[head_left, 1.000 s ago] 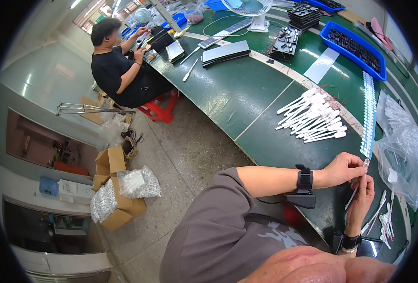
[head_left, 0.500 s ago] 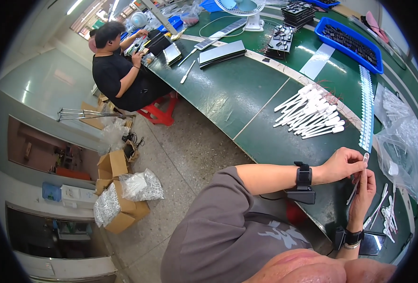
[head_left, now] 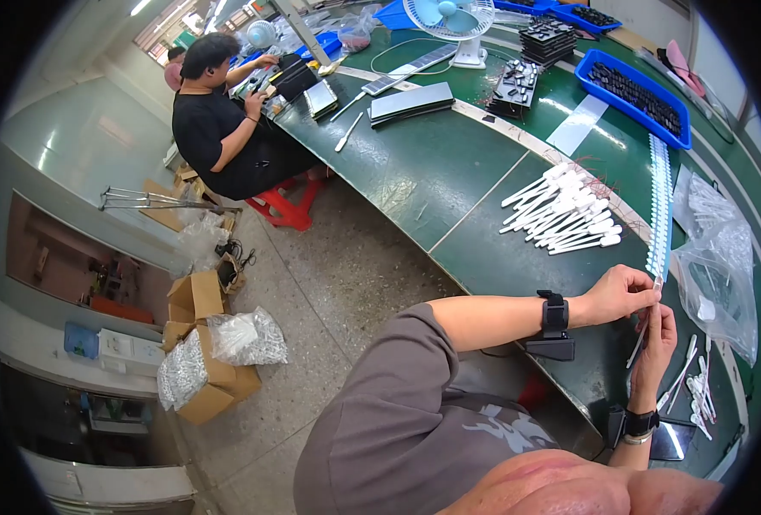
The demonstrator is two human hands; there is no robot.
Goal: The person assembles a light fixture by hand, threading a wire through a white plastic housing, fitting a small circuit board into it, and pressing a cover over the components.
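Note:
My left hand (head_left: 618,293) pinches the upper end of a slim white stick-like piece (head_left: 658,284) between thumb and fingers. Just below it, my right hand (head_left: 655,348) has its fingers closed around the lower part of the same piece, whose thin tail hangs beside the palm. Both hands are close together over the green table. Beyond them, a pile of white sticks with broad heads (head_left: 561,210) lies with thin reddish wires around it. A light-blue strip with rows of small white pieces (head_left: 659,206) ends right by my fingertips. More thin white sticks (head_left: 698,395) lie right of my right wrist.
A clear plastic bag (head_left: 715,283) lies at the right. Farther back are a blue tray of small black parts (head_left: 681,136), stacked dark panels (head_left: 513,86) and a fan (head_left: 458,17). A co-worker (head_left: 217,120) sits at the far left; cardboard boxes (head_left: 226,390) stand on the floor.
Both hands have shifted slightly left with the white piece still between them. The view has turned a little; the piles and the strip lie as before.

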